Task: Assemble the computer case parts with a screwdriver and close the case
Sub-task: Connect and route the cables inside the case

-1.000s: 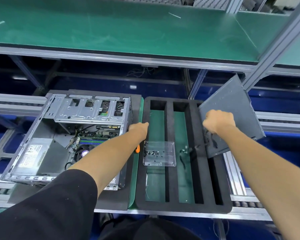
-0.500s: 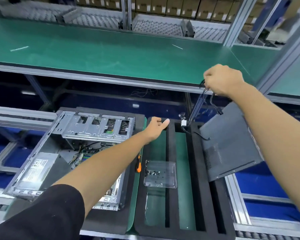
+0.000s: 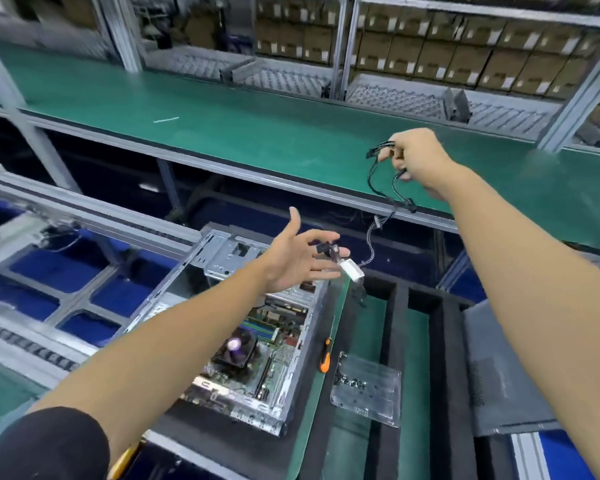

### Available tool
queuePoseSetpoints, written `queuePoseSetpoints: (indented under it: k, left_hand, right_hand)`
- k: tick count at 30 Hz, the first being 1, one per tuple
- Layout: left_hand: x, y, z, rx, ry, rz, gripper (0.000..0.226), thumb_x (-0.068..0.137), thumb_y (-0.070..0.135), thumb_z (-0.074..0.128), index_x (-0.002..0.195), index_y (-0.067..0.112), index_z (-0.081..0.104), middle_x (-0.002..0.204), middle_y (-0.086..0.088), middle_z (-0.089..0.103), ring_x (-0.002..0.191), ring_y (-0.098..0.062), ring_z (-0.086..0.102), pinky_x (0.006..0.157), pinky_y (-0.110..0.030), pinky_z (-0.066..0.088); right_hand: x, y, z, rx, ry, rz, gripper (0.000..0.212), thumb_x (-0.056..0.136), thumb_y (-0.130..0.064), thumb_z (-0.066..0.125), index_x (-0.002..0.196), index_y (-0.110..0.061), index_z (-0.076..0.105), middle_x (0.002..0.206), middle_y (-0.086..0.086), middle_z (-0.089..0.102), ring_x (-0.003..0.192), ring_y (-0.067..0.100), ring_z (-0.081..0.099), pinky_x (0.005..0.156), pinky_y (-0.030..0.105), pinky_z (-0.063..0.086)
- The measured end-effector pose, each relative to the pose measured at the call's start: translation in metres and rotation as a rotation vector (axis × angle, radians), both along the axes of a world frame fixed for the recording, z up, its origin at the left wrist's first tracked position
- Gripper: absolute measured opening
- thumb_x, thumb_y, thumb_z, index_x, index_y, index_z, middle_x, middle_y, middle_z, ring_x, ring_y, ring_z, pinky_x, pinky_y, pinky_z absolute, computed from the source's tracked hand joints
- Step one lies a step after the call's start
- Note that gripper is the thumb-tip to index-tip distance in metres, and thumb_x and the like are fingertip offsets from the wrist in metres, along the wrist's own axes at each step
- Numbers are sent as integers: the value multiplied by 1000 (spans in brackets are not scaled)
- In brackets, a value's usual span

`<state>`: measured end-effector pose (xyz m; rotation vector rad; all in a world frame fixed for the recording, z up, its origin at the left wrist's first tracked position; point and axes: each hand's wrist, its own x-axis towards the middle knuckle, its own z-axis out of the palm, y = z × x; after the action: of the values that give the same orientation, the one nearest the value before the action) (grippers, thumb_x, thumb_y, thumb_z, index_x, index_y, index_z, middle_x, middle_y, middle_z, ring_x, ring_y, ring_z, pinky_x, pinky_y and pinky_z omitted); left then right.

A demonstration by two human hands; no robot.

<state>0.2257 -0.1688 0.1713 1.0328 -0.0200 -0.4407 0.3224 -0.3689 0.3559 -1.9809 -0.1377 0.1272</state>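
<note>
The right hand (image 3: 414, 161) is raised and pinches the top of a black cable harness (image 3: 373, 216), which hangs long and near-vertical down toward the left hand (image 3: 297, 259). That left hand is spread wide, palm up, with the harness's white-tagged lower end (image 3: 350, 270) at its fingertips. The open computer case (image 3: 243, 327) lies directly below the left hand, so the left is likely nearer for guiding the end in.

Factory assembly line: green-matted workbench (image 3: 257, 133), aluminium frame rails (image 3: 84, 209), shelves of cardboard boxes (image 3: 465, 53)

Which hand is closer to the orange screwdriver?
Left. The left hand hovers open above and behind the orange screwdriver; the right hand is higher and farther, gripping cables.
</note>
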Motion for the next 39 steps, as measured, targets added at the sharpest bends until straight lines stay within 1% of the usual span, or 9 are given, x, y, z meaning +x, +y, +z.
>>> queuePoseSetpoints:
  k: [7,13,15,19,22,25,28,34,39]
  left_hand:
    - [-53,60,1,101,-70,-8,69,80,40,83,139,18,54,139,-16,59,126,-30,60,103,-48,50]
    - [-71,105,0,215,-51,-23,67,85,-4,75,140,28,53,141,-15,54,119,-22,64,91,-40,56]
    - [-75,117,0,263,-68,-48,69,86,-7,73,139,32,53,142,-10,53,120,-20,64,86,-35,58]
    - [-85,144,-10,290,-61,-87,73,87,-13,67,141,34,51,148,-4,48,129,-26,59,110,-52,44]
    - [-89,165,-26,266,-20,-84,73,88,-12,67,142,33,51,148,-6,49,128,-25,60,96,-41,56]
    - [-94,174,-42,160,4,-52,64,90,-13,64,141,24,53,143,-10,58,130,-34,58,101,-53,52]
    - [-98,180,-63,94,34,-56,51,93,-7,63,137,16,53,136,-13,63,127,-34,60,99,-52,53]
    - [-109,177,-91,140,63,12,28,101,5,56,129,10,55,124,-15,69,112,-24,69,87,-31,57]
    - [-110,178,-97,108,34,-31,55,86,-2,72,136,13,55,137,-13,61,124,-31,62,99,-35,54]
  right_hand:
    - [-11,81,-29,78,82,57,30,87,6,30,70,-6,52,72,3,56,49,12,24,41,22,19]
    - [-28,127,-51,154,117,53,29,88,0,32,75,-7,57,70,1,44,51,12,23,44,24,20]
    - [-34,138,-59,151,133,44,28,89,0,33,80,-5,59,63,0,39,48,12,24,44,24,22]
    - [-48,154,-86,91,156,8,25,88,0,40,76,-9,60,59,0,50,49,16,39,52,25,41]
    - [-60,159,-120,99,227,-22,22,92,1,39,82,-10,56,56,-1,54,59,20,56,58,29,52]
    - [-76,160,-161,56,217,-19,18,101,-2,37,94,-10,51,65,4,54,65,25,66,70,39,57]
    - [-95,163,-206,37,240,-43,16,105,-6,34,102,-12,48,75,8,53,71,27,62,76,46,57]
    - [-127,171,-253,140,449,-81,16,103,-1,34,107,-16,39,76,12,51,56,21,53,51,31,50]
    - [-144,173,-269,40,305,-47,24,92,-24,38,112,-14,31,107,13,45,76,27,52,61,37,44]
